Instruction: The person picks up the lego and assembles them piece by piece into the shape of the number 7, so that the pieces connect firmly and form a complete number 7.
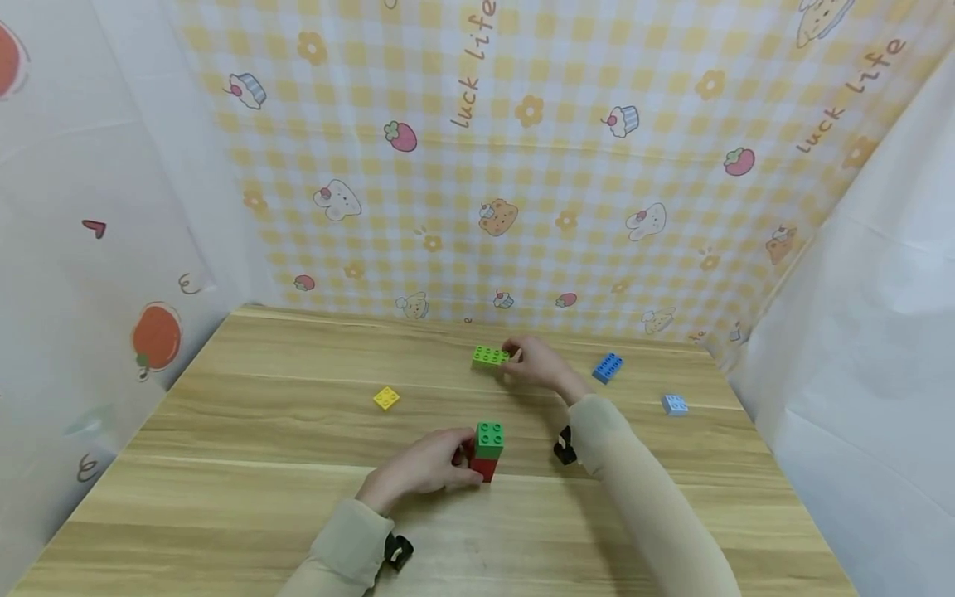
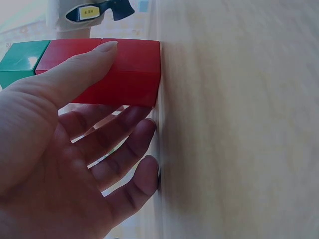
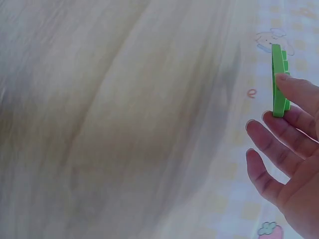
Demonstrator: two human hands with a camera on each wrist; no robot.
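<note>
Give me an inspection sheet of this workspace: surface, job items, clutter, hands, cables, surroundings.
Surface: wooden tabletop, light-coloured, visible grain.
Job's things: upright brick stack, green above red; light green brick farther back.
Clutter: yellow brick on the left; blue brick and pale blue brick on the right, all loose.
Hands: left hand grips the stack; right hand pinches the light green brick.
Cables: nothing seen.
Surroundings: yellow checked cloth behind; white cloth on the left and right.
</note>
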